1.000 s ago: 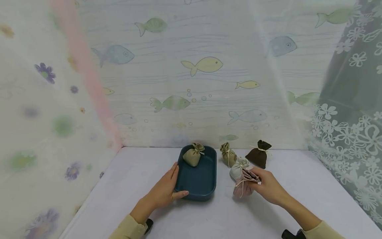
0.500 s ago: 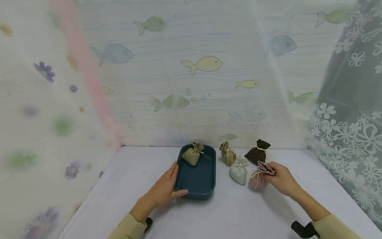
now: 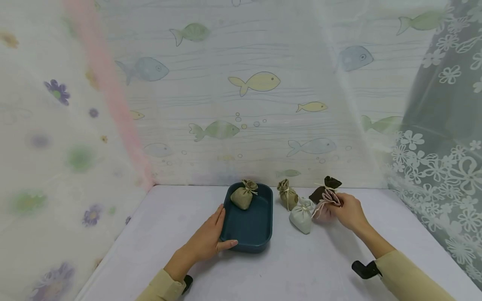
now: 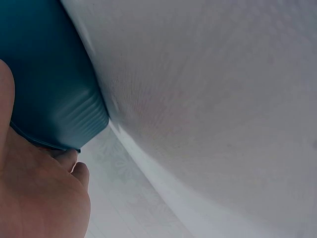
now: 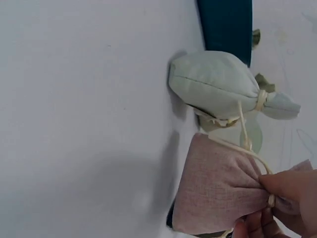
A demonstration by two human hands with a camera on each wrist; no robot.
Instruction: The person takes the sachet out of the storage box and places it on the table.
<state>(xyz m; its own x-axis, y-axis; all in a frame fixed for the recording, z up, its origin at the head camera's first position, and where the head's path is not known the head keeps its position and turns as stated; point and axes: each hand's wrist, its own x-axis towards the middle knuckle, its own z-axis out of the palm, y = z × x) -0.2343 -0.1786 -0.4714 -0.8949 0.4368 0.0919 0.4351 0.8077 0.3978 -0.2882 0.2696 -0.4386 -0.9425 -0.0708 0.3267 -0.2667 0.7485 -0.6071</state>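
- Head view: the right hand [image 3: 348, 210] pinches the gathered neck of a pink pouch [image 3: 324, 205], fingers curled round the tied top (the grip sits right at the cord).
- The pink pouch is a small sack of coarse woven cloth, dusty rose, with a plump body and a cream drawstring [image 5: 246, 151] trailing from the neck.
- Right wrist view: the pouch [image 5: 223, 191] has its frilled mouth inside the fingers [image 5: 290, 186] and its rounded bottom pointing away from the grip; the long axis runs from the fingertips out to that bottom end.
- In the head view the body hangs below and to the left of the grip, low over the white table [image 3: 301, 267]; whether the bottom touches the table I cannot tell.
- Just left of the grip lies a pale green pouch [image 3: 301, 215], close beside the pink one.
- Just behind the grip stands a dark brown pouch [image 3: 323, 190], partly covered by the pink one; further left of it stands an olive pouch [image 3: 288, 194].
- The left hand [image 3: 207, 242], well to the left of the grip, holds the near left corner of a dark blue tray [image 3: 248, 228], thumb along the front rim and fingers up the side wall.
- A tan pouch [image 3: 244, 195] sits in the far end of the tray.
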